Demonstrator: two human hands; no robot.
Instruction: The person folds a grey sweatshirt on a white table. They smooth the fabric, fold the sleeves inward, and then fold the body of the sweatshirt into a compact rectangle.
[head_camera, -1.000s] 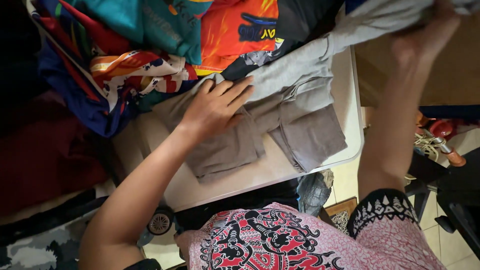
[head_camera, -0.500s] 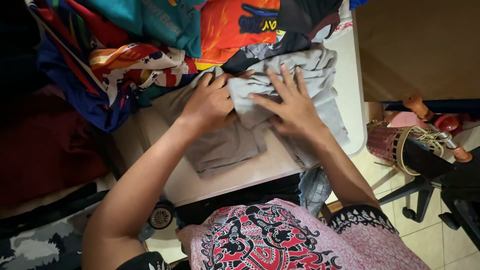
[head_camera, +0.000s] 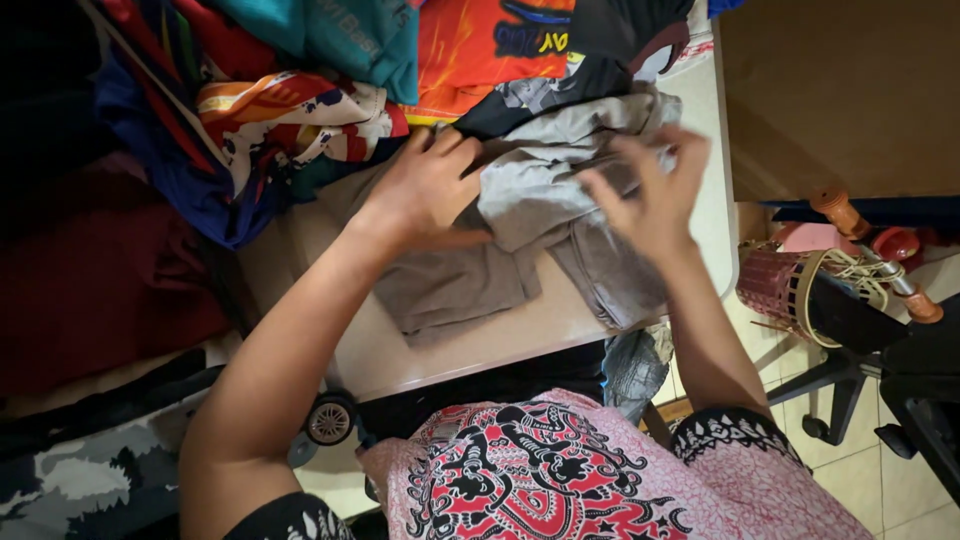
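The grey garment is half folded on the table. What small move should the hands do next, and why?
Probably bring the right hand down to press the top fold flat. The grey garment is doubled over but still bunched and wrinkled there, and the right hand hangs above it with fingers spread. The left hand already lies flat on the garment's left part on the table, so the cloth should not slide.

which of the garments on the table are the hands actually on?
The plain grey garment at the table's near edge: left hand presses it flat, right hand is at its folded part. The others, the orange shirt and teal shirt, lie piled behind, untouched.
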